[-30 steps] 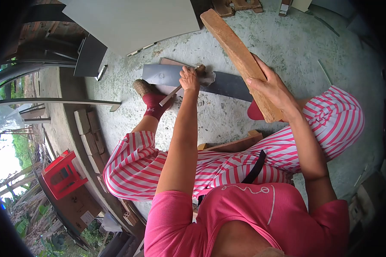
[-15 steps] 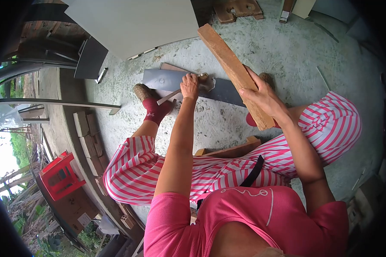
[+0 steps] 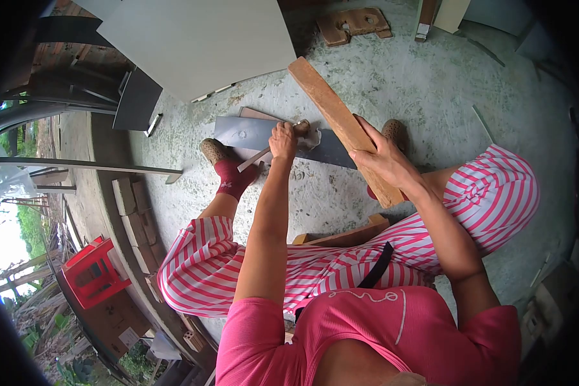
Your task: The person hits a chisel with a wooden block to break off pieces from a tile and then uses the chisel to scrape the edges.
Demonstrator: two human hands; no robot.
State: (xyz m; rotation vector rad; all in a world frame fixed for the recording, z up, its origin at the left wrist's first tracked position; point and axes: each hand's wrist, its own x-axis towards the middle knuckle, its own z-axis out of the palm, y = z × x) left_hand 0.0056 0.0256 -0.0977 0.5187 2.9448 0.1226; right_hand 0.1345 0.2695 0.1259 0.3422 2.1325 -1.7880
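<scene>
My left hand (image 3: 282,140) is closed around a flat-bladed tool (image 3: 254,159) with a wooden handle, whose exact kind I cannot make out. Its narrow metal blade points down-left, and the handle end sticks out on the other side of the fist. Beneath that hand, a grey board (image 3: 238,130) with a torn or chipped patch lies across the floor between my feet. My right hand (image 3: 386,161) grips a long wooden block (image 3: 333,106) near its lower end. The block is held slanting above the board's right part, hiding some of it.
A piece of wood (image 3: 350,237) lies in front of my lap. A large pale panel (image 3: 199,45) stands ahead, with cut brown pieces (image 3: 354,26) on the floor beyond. To the left are a red plastic stool (image 3: 93,273), stacked bricks (image 3: 135,215) and a metal bar (image 3: 90,165).
The wooden block in my right hand has come down and slightly left, nearer to my body. My left hand keeps its hold, and the tool's handle end has turned a little. The view has shifted slightly.
</scene>
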